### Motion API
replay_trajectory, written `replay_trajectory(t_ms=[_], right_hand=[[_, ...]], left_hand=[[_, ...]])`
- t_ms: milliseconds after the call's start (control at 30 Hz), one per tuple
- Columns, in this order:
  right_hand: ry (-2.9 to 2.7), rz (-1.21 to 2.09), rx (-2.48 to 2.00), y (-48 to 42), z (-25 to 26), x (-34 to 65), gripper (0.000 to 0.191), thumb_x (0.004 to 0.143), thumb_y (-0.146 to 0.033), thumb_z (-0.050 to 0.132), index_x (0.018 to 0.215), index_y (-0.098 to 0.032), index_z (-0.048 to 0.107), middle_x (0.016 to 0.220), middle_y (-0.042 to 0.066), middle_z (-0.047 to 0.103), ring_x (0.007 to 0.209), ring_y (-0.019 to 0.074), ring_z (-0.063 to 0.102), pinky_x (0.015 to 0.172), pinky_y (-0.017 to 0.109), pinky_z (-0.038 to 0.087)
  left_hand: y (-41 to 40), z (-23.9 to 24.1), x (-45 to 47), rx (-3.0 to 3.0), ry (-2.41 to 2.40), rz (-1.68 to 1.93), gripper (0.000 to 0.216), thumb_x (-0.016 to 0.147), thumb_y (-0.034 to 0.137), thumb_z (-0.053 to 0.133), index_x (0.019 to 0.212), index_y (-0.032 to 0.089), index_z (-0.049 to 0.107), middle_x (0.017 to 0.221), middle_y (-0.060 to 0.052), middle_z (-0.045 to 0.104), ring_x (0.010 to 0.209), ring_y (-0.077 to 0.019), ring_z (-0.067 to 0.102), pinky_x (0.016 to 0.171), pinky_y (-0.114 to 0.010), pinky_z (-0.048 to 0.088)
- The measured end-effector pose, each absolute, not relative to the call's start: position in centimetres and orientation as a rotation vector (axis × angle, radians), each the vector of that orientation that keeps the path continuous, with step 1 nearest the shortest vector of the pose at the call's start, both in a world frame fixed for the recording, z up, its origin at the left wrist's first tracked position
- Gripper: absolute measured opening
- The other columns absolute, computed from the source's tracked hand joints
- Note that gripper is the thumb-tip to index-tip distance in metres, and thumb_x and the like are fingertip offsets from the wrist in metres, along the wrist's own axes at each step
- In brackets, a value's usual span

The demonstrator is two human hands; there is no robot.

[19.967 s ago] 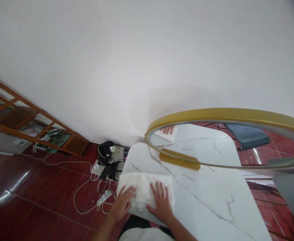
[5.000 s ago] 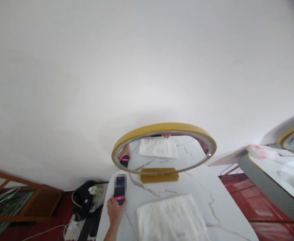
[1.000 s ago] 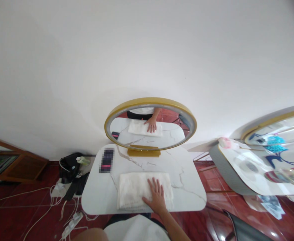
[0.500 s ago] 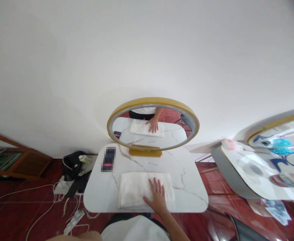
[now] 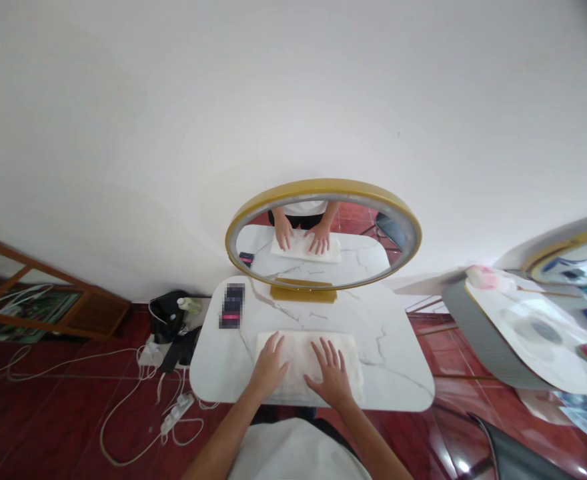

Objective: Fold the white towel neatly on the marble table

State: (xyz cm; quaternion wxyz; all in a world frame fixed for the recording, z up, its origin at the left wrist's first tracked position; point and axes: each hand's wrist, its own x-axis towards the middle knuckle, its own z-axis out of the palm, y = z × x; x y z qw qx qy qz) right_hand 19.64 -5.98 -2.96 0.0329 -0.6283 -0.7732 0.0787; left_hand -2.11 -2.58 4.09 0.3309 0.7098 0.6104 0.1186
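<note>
A folded white towel (image 5: 298, 360) lies flat near the front edge of the marble-patterned table (image 5: 393, 367). On its left part rests my left hand (image 5: 270, 369), with the fingers stretched forward. My right hand (image 5: 332, 375) lies on the right part of the towel, palm down and fingers spread. Neither hand grasps anything. Behind the towel stands an oval gold-rimmed mirror (image 5: 323, 237) on a gold base, and both hands show in its reflection.
A pixelated dark phone-like object (image 5: 232, 307) lies at the table's back left. To the right stands a second table (image 5: 513, 333) with its own mirror and a pink item (image 5: 483, 277). Cables and a power strip (image 5: 177, 413) are on the red floor at left, beside a black bag (image 5: 166, 317).
My left hand has come forward from the lower left onto the towel. My right hand stays spread on it. The view has shifted, so the table appears slightly farther right and higher.
</note>
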Motion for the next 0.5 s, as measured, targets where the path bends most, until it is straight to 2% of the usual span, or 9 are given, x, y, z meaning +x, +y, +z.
replay_trajectory(t_ms=[133,267,367,433,500], right_hand=[[-2.36,0.309,-1.981,-6.9,-3.4,20.3,0.085,0.073,-0.061,0.05,0.144,-0.03,0.015,0.152,0.001,0.008,0.138,0.0276,0.007,0.109,0.047,0.013],[-2.358,0.33,-1.989,-8.0,-3.7,20.3,0.086,0.074,-0.06,0.049,0.145,-0.029,0.011,0.152,0.001,0.005,0.138,0.0281,0.006,0.109,0.048,0.011],[-2.343,0.32,-2.003,-8.2,-3.8,20.0,0.087,0.074,-0.06,0.048,0.145,-0.028,0.009,0.152,0.001,0.005,0.138,0.0292,0.005,0.109,0.049,0.01],[-2.336,0.311,-2.007,-8.2,-3.9,19.9,0.087,0.074,-0.061,0.048,0.145,-0.028,0.009,0.152,0.002,0.005,0.138,0.03,0.005,0.108,0.05,0.01],[-2.327,0.295,-2.009,-8.2,-4.1,19.8,0.088,0.074,-0.06,0.049,0.145,-0.028,0.009,0.152,0.002,0.005,0.138,0.031,0.005,0.108,0.051,0.009]], left_hand=[[-5.5,-1.8,-4.8,1.917,1.561,0.159,0.077,0.071,0.027,0.06,0.14,0.021,0.028,0.152,-0.006,0.013,0.139,-0.0259,0.011,0.112,-0.044,0.021],[-5.3,-2.2,-5.6,1.906,1.485,0.216,0.078,0.07,0.028,0.062,0.14,0.021,0.028,0.152,-0.007,0.015,0.139,-0.0252,0.012,0.112,-0.043,0.021],[-4.2,1.0,-4.4,1.804,1.48,0.36,0.059,0.075,0.029,0.059,0.131,0.021,0.043,0.142,-0.009,0.036,0.133,-0.0254,0.029,0.11,-0.044,0.025],[-3.5,5.5,-3.1,1.717,1.458,0.61,0.038,0.085,0.031,0.047,0.121,0.022,0.051,0.128,-0.008,0.05,0.124,-0.022,0.041,0.108,-0.044,0.029],[-3.2,11.5,-1.8,1.634,1.322,0.868,0.029,0.089,0.034,0.042,0.112,0.023,0.057,0.121,-0.007,0.054,0.119,-0.0218,0.045,0.105,-0.043,0.033]])
